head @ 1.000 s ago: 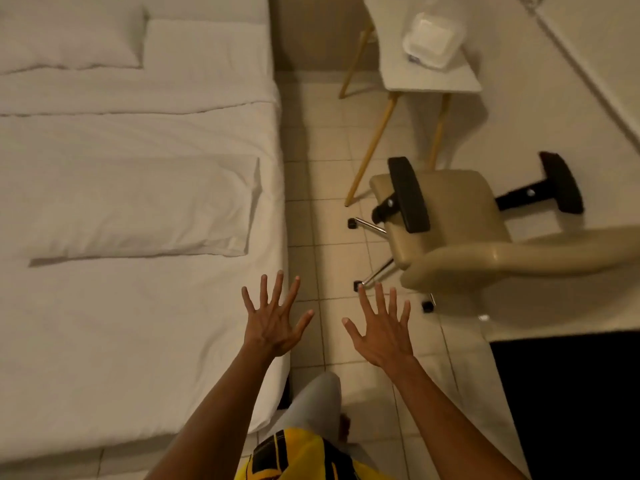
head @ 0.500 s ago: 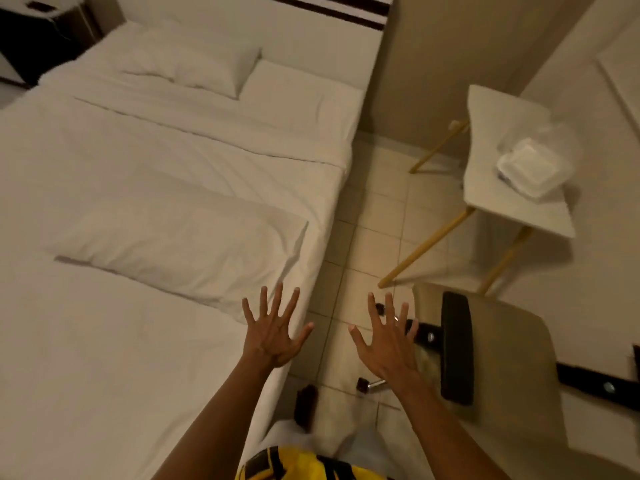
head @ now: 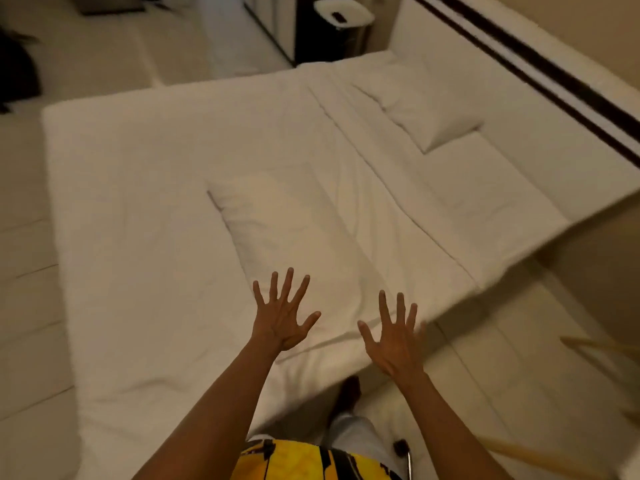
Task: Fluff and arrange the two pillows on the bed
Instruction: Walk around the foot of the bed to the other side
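Two bare hands up in front of the camera, both spread wide and holding nothing. The left hand (head: 282, 320) hovers over the near edge of the bed (head: 138, 258), fingers fanned; the right hand (head: 394, 337) hangs just beside it, over the bed's near corner and the floor (head: 519, 368).

Two pillows, count them. The near pillow (head: 294, 233) lies flat in the middle of the bed, just beyond the left hand's fingertips, long and soft, its far-left corner tapering to a point. The far pillow (head: 422, 109) sits up at the head end on the right, close to the headboard (head: 540, 84), plumper, one corner pointing back toward the near side. The two are well apart, and nothing lies on the sheet between hands and near pillow.

Everything on the bed is white cloth: a smooth sheet with light creases, and a folded cover edge running as a long ridge from far left to near right between the pillows. The headboard is pale with two dark stripes along it.

Around it: tiled floor on the left and near right, a small white stand (head: 343, 12) with a dark object on top at the far side, a wooden leg (head: 588, 344) poking in from the right. At the bottom, a yellow and black shirt (head: 298, 459) and one pale trouser leg (head: 356, 434).
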The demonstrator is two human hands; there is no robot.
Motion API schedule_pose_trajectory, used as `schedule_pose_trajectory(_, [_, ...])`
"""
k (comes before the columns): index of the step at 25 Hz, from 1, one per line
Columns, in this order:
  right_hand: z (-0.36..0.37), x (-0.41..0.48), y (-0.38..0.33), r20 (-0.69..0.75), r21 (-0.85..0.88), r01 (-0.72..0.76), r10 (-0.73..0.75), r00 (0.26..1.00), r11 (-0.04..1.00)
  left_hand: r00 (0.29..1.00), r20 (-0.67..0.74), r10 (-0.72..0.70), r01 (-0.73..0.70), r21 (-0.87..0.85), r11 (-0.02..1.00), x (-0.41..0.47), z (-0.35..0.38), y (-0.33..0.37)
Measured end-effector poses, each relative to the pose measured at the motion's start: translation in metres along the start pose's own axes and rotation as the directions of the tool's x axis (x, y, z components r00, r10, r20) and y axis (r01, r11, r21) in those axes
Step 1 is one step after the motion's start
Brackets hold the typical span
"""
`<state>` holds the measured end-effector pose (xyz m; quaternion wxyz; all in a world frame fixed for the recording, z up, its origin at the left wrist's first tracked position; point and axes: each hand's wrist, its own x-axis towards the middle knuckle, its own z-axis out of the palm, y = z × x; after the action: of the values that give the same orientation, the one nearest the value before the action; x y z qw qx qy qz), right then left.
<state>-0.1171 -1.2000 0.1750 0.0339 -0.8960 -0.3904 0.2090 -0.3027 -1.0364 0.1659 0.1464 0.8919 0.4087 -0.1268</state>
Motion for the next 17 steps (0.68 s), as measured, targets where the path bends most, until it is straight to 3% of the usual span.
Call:
schedule_pose_trajectory(4, [-0.029, 0.081, 0.009, 0.061, -0.07, 0.171, -0.166, 0.984, 0.983, 0.976, -0.04, -0.213, 0.208, -0.108, 0.972, 0.034, -0.017, 0.017])
schedule_pose_trajectory(8, [-0.049, 0.166, 0.012, 0.141, -0.121, 0.285, -0.268, 0.953, 0.951, 0.907, -0.025, -0.42, 0.403, -0.238, 0.884, 0.074, -0.024, 0.025])
schedule_pose_trajectory(11, [-0.045, 0.229, 0.0, 0.146, -0.16, 0.367, -0.346, 0.927, 0.916, 0.861, -0.024, -0.508, 0.484, -0.271, 0.832, 0.114, -0.014, 0.007])
schedule_pose_trajectory(17, [0.028, 0.36, -0.03, 0.159, -0.108, 0.361, -0.343, 0.926, 0.926, 0.78, -0.035, -0.624, 0.554, -0.425, 0.716, 0.24, 0.04, -0.04])
